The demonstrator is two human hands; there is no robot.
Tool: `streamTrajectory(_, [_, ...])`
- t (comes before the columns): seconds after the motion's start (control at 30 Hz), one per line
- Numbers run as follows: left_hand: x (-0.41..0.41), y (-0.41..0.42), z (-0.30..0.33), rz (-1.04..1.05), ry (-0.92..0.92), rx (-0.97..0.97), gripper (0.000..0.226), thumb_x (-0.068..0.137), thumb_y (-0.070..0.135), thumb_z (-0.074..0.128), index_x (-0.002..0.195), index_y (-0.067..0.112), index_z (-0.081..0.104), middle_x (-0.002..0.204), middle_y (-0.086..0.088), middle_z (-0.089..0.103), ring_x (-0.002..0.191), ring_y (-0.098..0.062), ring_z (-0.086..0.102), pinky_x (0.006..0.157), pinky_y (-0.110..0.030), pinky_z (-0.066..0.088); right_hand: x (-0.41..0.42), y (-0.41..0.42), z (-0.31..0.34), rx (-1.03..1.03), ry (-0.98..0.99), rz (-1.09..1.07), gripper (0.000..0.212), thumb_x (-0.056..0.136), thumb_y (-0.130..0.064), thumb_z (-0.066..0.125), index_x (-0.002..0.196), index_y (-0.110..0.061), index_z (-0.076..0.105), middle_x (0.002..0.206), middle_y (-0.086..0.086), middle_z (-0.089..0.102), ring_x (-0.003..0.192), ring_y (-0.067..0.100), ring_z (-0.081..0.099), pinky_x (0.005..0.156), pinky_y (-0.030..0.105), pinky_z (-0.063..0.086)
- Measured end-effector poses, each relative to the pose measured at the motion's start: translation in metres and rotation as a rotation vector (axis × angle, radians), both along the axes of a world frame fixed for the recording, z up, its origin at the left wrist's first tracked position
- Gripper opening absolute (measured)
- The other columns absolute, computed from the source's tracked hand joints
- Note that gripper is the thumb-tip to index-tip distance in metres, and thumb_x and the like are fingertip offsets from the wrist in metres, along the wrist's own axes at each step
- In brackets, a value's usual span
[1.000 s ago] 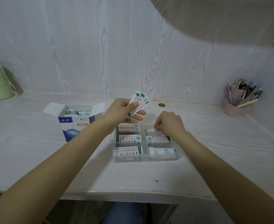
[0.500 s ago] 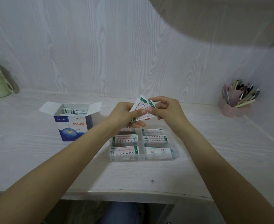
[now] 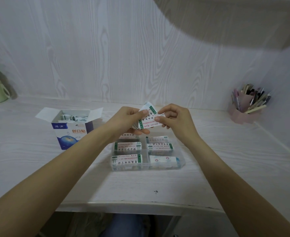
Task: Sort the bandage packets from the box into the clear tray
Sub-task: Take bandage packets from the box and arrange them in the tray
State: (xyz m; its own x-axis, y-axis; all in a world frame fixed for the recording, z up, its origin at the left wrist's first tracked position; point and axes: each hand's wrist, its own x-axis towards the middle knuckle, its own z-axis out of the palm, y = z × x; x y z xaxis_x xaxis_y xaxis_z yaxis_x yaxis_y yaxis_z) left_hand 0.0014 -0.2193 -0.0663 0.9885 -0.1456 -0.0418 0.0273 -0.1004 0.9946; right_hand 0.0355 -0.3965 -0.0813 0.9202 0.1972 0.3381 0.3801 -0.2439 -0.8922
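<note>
- Head view: left hand (image 3: pixel 125 119) gripped a small fan of bandage packets (image 3: pixel 146 118), thumb on top, fingers curled beneath; right hand (image 3: pixel 173 118) pinched the front packet's right end between thumb and forefinger
- Held packets sat above the far edge of the clear tray (image 3: pixel 181 165), which lay just below and nearer the person; front packet's long axis ran left-right, tilted up to the right
- Right hand nearer the tray's right column; likely next drop there
- Packets white, green end bands, red print; tray compartments each held packets; open box (image 3: pixel 72 130) left of the hands, more inside
</note>
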Motion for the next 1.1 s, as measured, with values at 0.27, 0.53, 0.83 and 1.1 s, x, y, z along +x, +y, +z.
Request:
streamTrajectory(0.27, [0.002,-0.001,0.003,0.027,0.023,0.042,0.020,0.094,0.022,0.057,0.096,0.005,0.068,0.086,-0.011,0.074,0.077,-0.022,0.073,0.047,-0.019,0.053,-0.005,0.000,0.000,-0.065,-0.109,-0.068,0.029,0.072,-0.012,0.080,0.095,-0.019,0.064,0.088,-0.004,0.066,0.060,0.004,0.060,0.065,0.019,0.054])
streamTrajectory(0.53, [0.002,-0.002,0.004,0.000,0.021,0.045,0.017,0.091,0.023,0.060,0.098,0.009,0.069,0.085,-0.010,0.075,0.076,-0.025,0.073,0.055,-0.025,0.058,-0.006,0.001,0.000,0.036,0.024,-0.030,0.020,0.073,-0.005,0.079,0.088,-0.014,0.067,0.064,0.000,0.063,0.055,0.008,0.059,0.054,0.017,0.048])
streamTrajectory(0.83, [0.004,0.003,0.003,0.072,-0.028,0.095,0.013,0.089,0.016,0.064,0.092,0.005,0.067,0.086,-0.007,0.071,0.065,-0.016,0.072,0.051,-0.022,0.056,-0.005,-0.010,-0.007,0.012,0.069,-0.021,0.010,0.080,-0.005,0.072,0.085,-0.013,0.070,0.069,0.004,0.059,0.051,0.006,0.057,0.052,0.018,0.048])
streamTrajectory(1.1, [0.010,0.009,-0.006,0.184,-0.012,0.085,0.017,0.092,0.017,0.060,0.104,0.006,0.062,0.081,-0.002,0.073,0.066,-0.017,0.072,0.060,-0.026,0.057,0.012,-0.020,-0.020,-0.106,0.140,-0.243,0.007,0.079,-0.007,0.074,0.075,-0.010,0.070,0.060,0.001,0.061,0.041,0.001,0.054,0.046,0.013,0.042])
